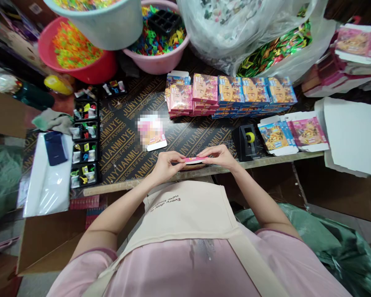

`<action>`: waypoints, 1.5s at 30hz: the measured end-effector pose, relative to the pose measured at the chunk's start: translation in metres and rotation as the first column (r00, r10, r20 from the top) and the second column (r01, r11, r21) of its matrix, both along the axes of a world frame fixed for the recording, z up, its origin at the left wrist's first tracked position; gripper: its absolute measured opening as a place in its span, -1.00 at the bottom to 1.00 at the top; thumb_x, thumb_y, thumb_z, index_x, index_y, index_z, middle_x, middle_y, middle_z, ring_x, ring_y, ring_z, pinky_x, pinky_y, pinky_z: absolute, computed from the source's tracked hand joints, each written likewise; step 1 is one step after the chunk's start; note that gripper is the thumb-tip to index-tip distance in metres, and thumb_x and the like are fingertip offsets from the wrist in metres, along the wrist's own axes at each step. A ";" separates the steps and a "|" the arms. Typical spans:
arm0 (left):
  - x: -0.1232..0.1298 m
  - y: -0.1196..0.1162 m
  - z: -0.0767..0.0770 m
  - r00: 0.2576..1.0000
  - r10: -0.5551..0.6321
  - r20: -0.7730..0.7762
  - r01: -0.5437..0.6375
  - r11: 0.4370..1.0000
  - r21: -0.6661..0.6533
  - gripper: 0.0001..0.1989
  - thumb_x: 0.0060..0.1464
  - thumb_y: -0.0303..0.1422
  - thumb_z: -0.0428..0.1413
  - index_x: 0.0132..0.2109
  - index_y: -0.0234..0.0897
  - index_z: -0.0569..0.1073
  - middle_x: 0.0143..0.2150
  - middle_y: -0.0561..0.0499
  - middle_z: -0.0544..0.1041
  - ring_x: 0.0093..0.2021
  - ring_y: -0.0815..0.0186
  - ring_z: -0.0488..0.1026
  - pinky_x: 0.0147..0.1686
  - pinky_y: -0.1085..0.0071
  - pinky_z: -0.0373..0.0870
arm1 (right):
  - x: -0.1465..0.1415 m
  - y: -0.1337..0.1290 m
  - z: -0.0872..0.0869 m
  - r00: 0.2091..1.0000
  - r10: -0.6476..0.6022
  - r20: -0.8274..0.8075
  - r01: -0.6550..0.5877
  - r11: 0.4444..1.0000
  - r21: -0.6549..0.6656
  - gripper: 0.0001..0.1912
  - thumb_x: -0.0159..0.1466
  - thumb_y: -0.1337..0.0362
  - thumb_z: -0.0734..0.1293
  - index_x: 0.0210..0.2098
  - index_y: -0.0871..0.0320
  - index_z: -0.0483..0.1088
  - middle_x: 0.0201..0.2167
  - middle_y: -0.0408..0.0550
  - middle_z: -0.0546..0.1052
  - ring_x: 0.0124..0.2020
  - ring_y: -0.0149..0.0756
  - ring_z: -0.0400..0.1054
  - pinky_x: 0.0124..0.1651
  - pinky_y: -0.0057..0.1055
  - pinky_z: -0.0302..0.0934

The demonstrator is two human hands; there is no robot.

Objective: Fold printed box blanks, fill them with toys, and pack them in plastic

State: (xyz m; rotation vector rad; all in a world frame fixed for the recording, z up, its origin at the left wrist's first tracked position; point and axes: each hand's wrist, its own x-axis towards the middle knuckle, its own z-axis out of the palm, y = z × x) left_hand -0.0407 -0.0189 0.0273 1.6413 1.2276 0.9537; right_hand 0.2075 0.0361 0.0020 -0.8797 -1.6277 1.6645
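At the front edge of the table, a small pink cardboard box (194, 160) is seen nearly edge-on between my two hands. My left hand (169, 161) pinches its left end between thumb and fingers. The right end is gripped the same way by my right hand (220, 156). Most of the box's faces are hidden from this angle. Beyond my left hand, a flat pink printed carton (156, 134) lies on the dark plywood table, partly blurred. A black tape dispenser (245, 142) with yellow tape stands to the right of my right hand.
Stacked pink boxes (205, 88) and blue boxes (231, 91) line the middle. Flat cartons (278, 134) lie at right. Black trays (84, 152) with small toys stand at left, near a phone (56, 148). Tubs (77, 49) of plastic pieces and a plastic bag (222, 37) fill the back.
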 end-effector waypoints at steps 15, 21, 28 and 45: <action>0.005 -0.013 -0.011 0.983 0.022 -0.183 0.065 0.888 0.455 -0.87 0.18 -0.37 0.17 -0.31 -0.30 0.57 -0.26 -0.09 0.64 -0.30 0.34 0.60 -0.33 0.47 0.51 | -0.006 -0.010 -0.005 0.981 -0.195 0.005 0.195 0.981 0.010 -0.81 0.05 0.09 0.56 -0.36 0.01 0.66 -0.28 -0.05 0.70 -0.19 -0.14 0.61 -0.04 -0.22 0.49; 0.000 0.001 -0.016 0.983 0.037 -0.181 0.051 0.889 0.456 -0.81 0.20 -0.37 0.17 -0.38 -0.30 0.52 -0.32 -0.07 0.63 -0.37 0.37 0.58 -0.39 0.49 0.48 | -0.011 -0.004 -0.002 0.979 -0.203 0.038 0.202 0.979 0.016 -0.79 0.06 0.08 0.55 -0.36 0.05 0.66 -0.29 -0.04 0.70 -0.24 -0.16 0.60 -0.09 -0.24 0.50; -0.014 0.001 -0.021 0.900 0.043 -0.433 0.252 0.760 0.599 -0.78 0.29 -0.41 0.03 -0.34 -0.29 0.45 -0.24 -0.12 0.63 -0.31 0.35 0.58 -0.34 0.45 0.49 | -0.014 0.005 0.004 0.994 -0.090 0.054 0.081 0.985 0.152 -0.82 0.14 0.10 0.51 -0.35 0.06 0.66 -0.30 -0.03 0.69 -0.23 -0.16 0.62 -0.10 -0.27 0.51; 0.025 0.007 -0.023 0.702 -0.098 -0.706 0.322 0.927 0.192 -0.63 0.36 -0.22 -0.06 0.19 -0.26 0.36 -0.15 -0.13 0.57 -0.21 0.21 0.54 -0.24 0.36 0.44 | -0.003 -0.031 -0.016 0.906 -0.290 0.309 -0.068 0.619 0.782 -0.75 0.40 0.23 0.25 -0.06 0.08 0.56 0.00 0.07 0.62 0.06 -0.17 0.50 0.10 -0.14 0.40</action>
